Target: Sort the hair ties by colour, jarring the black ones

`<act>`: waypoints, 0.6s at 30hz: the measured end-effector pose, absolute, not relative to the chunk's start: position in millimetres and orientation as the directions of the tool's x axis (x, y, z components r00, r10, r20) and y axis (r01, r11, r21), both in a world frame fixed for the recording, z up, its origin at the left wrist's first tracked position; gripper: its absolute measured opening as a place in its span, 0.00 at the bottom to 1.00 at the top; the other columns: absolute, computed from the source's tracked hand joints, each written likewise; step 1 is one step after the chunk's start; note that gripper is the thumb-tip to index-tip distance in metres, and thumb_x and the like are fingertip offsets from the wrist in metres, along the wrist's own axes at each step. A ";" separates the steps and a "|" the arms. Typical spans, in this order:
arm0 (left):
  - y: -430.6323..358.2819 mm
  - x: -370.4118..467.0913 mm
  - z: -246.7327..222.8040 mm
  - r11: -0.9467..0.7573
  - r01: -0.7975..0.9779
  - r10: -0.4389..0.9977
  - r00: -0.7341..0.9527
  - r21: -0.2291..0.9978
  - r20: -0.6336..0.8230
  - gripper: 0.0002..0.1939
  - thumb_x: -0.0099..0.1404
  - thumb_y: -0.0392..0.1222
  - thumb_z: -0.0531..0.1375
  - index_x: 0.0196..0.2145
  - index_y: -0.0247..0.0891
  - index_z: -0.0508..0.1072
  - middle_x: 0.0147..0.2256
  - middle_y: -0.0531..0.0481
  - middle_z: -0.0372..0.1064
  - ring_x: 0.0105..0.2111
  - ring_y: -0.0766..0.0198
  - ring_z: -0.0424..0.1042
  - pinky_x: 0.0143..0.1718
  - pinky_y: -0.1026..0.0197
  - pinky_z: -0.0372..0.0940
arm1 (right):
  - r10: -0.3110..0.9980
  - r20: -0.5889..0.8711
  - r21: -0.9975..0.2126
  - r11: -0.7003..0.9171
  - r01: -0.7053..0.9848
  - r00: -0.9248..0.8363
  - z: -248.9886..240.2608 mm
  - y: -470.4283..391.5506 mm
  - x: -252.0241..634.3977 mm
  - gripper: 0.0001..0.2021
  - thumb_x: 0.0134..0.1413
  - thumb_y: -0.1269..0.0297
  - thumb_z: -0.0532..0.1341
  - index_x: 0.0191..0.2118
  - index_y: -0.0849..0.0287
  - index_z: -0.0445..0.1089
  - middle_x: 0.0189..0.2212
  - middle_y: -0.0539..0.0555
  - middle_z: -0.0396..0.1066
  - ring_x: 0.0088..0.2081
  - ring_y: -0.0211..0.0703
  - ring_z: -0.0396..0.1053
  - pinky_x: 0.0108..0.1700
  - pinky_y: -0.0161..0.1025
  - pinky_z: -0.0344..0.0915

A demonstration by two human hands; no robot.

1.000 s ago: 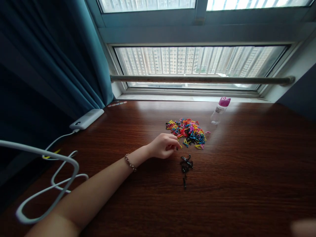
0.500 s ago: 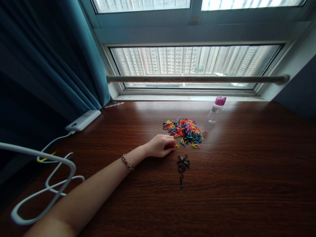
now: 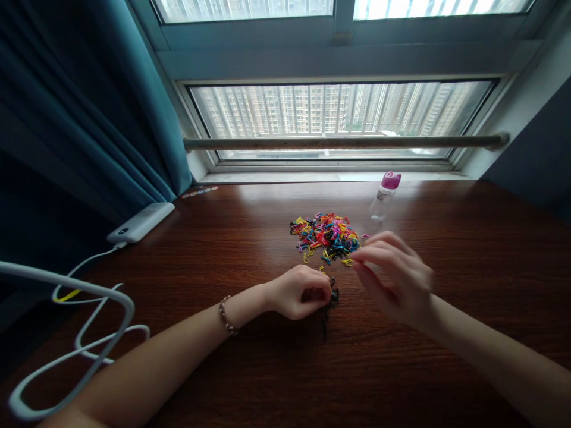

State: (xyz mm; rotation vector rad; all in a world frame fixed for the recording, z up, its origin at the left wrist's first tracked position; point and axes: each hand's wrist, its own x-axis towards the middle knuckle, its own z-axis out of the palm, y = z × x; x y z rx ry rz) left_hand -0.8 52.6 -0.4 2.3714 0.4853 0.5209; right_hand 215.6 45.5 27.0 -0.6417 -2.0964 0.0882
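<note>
On the near left of the multicoloured pile [image 3: 328,235], a loop of white cable [image 3: 44,272] stands out in the foreground. Directly on the near side of the pile, small dark pieces [image 3: 334,295] lie bunched on the table [image 3: 267,380], partly covered by the left hand [image 3: 298,291]. Its fingers are curled, thumb and forefinger brought round towards each other at the bunch; whether the tips meet or grip a piece cannot be told. The right hand [image 3: 401,282], slightly blurred, is to the near right of the pile, thumb and forefinger drawn close as if to pinch; whether anything is between them cannot be told.

A loose yellow band [image 3: 322,270] lies between pile and left hand. The pile itself appears to be small elastic bands. Left of it and well apart is a white device [image 3: 141,223] with a cable plugged in; beyond the pile, to its right, stands a clear bottle [image 3: 383,199] with a pink cap.

Risks noted: the left knuckles could drag the yellow band among the dark pieces; a low sweep of the right hand could scatter the pile's near edge; so light a piece could slip from a loose pinch.
</note>
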 end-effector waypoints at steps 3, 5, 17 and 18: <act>53.3 -1.9 0.7 -0.733 0.192 0.449 0.857 0.652 0.252 0.05 0.54 0.33 0.53 0.29 0.35 0.67 0.23 0.50 0.65 0.22 0.69 0.62 0.24 0.68 0.59 | 0.538 0.665 -0.231 0.808 0.542 -0.518 0.9 74.1 208.9 0.06 0.55 0.67 0.57 0.29 0.59 0.69 0.24 0.52 0.68 0.30 0.42 0.61 0.38 0.41 0.61; 56.9 -3.2 1.3 -0.767 0.238 0.490 0.817 0.596 0.305 0.06 0.55 0.35 0.53 0.32 0.35 0.68 0.24 0.49 0.66 0.23 0.68 0.63 0.26 0.67 0.61 | 0.598 0.600 -0.185 0.750 0.635 -0.531 -16.4 88.4 208.8 0.07 0.53 0.65 0.59 0.27 0.59 0.69 0.24 0.52 0.68 0.31 0.43 0.60 0.39 0.42 0.59; 79.9 -1.6 -14.9 -0.719 0.669 0.694 0.682 0.188 0.229 0.25 0.62 0.56 0.49 0.54 0.47 0.60 0.57 0.49 0.55 0.58 0.49 0.43 0.57 0.40 0.30 | 0.692 0.514 -0.148 0.654 0.742 -0.507 -29.0 95.4 212.2 0.06 0.53 0.64 0.60 0.29 0.56 0.73 0.27 0.53 0.71 0.35 0.45 0.59 0.41 0.41 0.57; 79.8 -1.6 -14.8 -0.716 0.669 0.698 0.680 0.200 0.225 0.25 0.62 0.55 0.49 0.54 0.45 0.60 0.56 0.49 0.57 0.58 0.49 0.44 0.58 0.40 0.30 | 0.691 0.516 -0.155 0.657 0.738 -0.507 -29.9 96.5 212.5 0.06 0.53 0.66 0.59 0.29 0.56 0.73 0.27 0.53 0.71 0.34 0.45 0.59 0.40 0.41 0.57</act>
